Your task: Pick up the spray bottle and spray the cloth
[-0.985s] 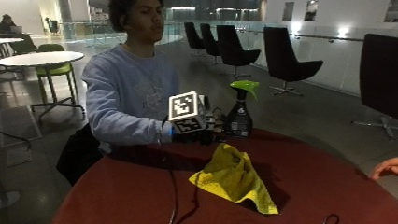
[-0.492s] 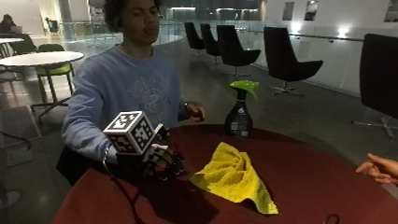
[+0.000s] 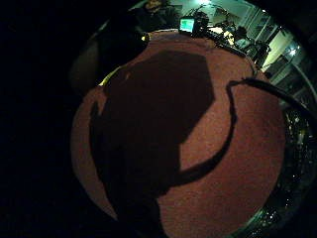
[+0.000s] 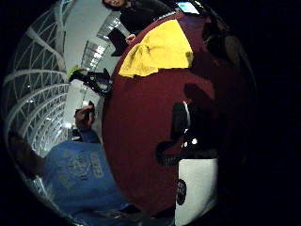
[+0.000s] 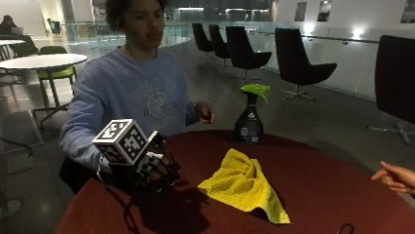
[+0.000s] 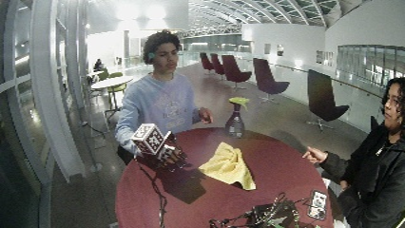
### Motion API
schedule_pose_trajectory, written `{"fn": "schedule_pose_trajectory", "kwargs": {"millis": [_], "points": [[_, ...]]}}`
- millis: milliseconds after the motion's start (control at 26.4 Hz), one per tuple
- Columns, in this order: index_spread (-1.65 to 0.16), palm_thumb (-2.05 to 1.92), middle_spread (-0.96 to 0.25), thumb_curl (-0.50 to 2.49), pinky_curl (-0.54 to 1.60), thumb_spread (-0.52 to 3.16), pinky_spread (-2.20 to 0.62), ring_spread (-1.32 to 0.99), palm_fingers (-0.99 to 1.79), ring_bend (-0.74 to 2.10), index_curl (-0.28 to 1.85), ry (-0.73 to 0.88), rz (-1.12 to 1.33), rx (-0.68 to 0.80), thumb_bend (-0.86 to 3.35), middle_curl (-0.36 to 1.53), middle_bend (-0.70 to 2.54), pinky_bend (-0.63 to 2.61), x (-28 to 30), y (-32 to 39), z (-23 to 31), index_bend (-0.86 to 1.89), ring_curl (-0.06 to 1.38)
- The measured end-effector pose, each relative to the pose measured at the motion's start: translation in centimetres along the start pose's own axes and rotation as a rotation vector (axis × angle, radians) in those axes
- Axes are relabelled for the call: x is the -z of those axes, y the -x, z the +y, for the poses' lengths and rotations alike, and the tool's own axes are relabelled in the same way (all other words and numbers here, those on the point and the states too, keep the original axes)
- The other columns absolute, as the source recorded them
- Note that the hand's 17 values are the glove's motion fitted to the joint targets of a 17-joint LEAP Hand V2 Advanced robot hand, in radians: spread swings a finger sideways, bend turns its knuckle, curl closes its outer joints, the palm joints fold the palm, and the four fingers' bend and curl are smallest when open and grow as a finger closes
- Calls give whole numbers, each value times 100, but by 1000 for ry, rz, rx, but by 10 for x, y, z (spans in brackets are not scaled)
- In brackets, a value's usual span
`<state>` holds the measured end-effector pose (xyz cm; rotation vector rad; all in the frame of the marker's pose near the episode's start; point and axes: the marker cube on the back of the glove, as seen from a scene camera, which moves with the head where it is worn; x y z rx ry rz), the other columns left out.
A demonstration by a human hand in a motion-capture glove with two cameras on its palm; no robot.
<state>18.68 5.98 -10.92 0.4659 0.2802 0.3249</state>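
Note:
A dark spray bottle [image 5: 249, 124] with a green trigger head stands upright at the far side of the round red table [image 5: 324, 195]. A crumpled yellow cloth [image 5: 243, 187] lies in front of it, near the middle. My gloved right hand [image 5: 159, 170] is low over the table's left part, left of the cloth and well away from the bottle, with its fingers loosely curled and nothing in them. In the thumb side palm view the cloth [image 4: 157, 49] and the bottle [image 4: 91, 80] lie far off. The little finger side palm view shows only bare table [image 3: 223, 148] and the hand's shadow.
The person's bare left hand [image 5: 205, 112] is raised in front of the chest, behind the table's edge. In the wide view, electronics and cables [image 6: 272, 216] lie at the table's near edge. Dark chairs [image 5: 298, 61] stand on the floor behind.
The gloved hand was beside the bottle a second ago and has drawn back left to the table's near side. The bottle and the cloth have stayed put.

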Motion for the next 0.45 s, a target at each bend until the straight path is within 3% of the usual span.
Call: {"fn": "schedule_pose_trajectory", "kwargs": {"millis": [454], "points": [[-31, 83, -6, 52, 21, 113, 25, 3, 66, 18, 45, -16, -32, -13, -1, 42, 29, 14, 4, -3, 4, 22, 29]]}}
